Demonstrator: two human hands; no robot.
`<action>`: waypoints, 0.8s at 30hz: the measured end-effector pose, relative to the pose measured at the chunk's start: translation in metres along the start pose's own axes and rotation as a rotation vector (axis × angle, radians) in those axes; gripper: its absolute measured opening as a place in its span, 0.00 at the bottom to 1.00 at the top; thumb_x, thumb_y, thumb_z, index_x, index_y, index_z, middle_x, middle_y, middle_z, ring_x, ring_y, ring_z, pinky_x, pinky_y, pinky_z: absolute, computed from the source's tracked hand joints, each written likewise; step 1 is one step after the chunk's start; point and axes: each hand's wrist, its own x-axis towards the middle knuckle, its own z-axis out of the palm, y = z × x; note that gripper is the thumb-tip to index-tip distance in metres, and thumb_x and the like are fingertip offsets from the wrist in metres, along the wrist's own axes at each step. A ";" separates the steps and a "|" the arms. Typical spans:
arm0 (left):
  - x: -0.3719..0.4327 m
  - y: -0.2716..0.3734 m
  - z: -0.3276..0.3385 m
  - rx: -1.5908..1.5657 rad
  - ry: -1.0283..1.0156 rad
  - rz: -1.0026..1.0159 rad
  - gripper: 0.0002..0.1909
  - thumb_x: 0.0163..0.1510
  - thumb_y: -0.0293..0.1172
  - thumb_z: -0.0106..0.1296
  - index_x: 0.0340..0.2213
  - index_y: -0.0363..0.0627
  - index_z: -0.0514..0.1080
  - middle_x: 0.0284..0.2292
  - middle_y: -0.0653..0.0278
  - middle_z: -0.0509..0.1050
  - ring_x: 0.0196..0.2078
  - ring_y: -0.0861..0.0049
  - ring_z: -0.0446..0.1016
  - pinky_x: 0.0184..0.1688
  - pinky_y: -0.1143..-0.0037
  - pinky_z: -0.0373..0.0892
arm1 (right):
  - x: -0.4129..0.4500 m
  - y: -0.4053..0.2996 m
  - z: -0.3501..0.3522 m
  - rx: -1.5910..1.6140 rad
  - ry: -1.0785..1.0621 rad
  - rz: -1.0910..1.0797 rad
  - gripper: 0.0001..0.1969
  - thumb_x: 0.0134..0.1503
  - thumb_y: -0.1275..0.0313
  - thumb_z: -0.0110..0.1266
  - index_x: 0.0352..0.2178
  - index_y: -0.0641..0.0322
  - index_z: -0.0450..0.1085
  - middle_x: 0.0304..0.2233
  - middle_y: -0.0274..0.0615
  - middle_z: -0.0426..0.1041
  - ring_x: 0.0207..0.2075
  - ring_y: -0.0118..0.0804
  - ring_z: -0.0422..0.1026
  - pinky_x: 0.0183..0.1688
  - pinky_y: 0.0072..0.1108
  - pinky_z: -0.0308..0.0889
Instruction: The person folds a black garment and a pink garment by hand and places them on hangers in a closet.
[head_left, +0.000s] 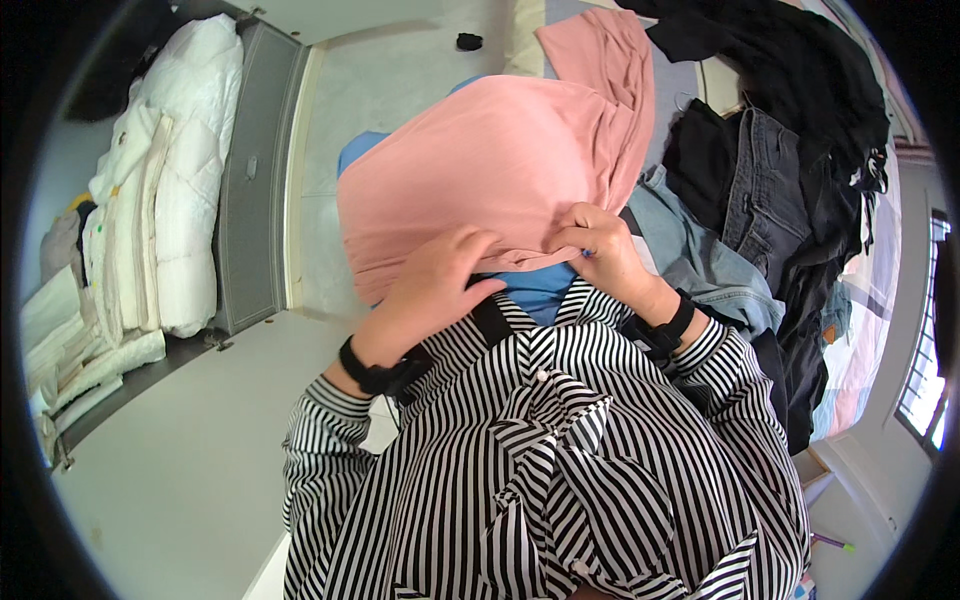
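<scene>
A pink garment (465, 165) of thin fabric spreads in front of my body, its near edge bunched and its far part trailing over the bed edge. With curled fingertips, my right hand (604, 244) pinches the garment's near hem. My left hand (435, 281) rests at that same hem, the thumb spread away from the fingers and nothing gripped between them. Blue fabric (536, 292) shows below the hem and past the garment's far left side; whether it is worn or lies loose I cannot tell. Black bands circle both wrists.
To the right, a bed holds black clothes (810, 97), dark grey denim (772, 195) and light blue jeans (705, 255). On the left stands an open cabinet with folded white bedding (187, 210) and a grey panel (259, 180). A small black object (469, 41) lies on the floor.
</scene>
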 end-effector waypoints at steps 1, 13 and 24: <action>0.011 -0.001 0.010 -0.014 -0.008 0.021 0.19 0.45 0.30 0.59 0.40 0.40 0.70 0.38 0.56 0.72 0.42 0.58 0.71 0.43 0.68 0.68 | -0.002 -0.001 -0.001 -0.020 0.007 0.016 0.13 0.34 0.87 0.56 0.26 0.63 0.75 0.24 0.39 0.68 0.28 0.38 0.70 0.30 0.23 0.65; 0.024 0.024 0.009 -0.141 0.113 0.054 0.09 0.41 0.16 0.52 0.26 0.37 0.65 0.25 0.57 0.65 0.25 0.63 0.65 0.27 0.71 0.61 | -0.023 0.035 -0.011 -0.151 0.225 0.206 0.10 0.36 0.81 0.59 0.25 0.63 0.69 0.26 0.42 0.71 0.29 0.44 0.72 0.34 0.28 0.68; 0.016 0.024 0.021 -0.079 0.151 0.209 0.08 0.36 0.15 0.52 0.21 0.39 0.65 0.19 0.59 0.64 0.22 0.62 0.65 0.24 0.69 0.61 | -0.028 0.054 -0.026 -0.139 -0.068 0.584 0.12 0.51 0.73 0.49 0.39 0.57 0.65 0.33 0.47 0.75 0.34 0.52 0.74 0.37 0.34 0.68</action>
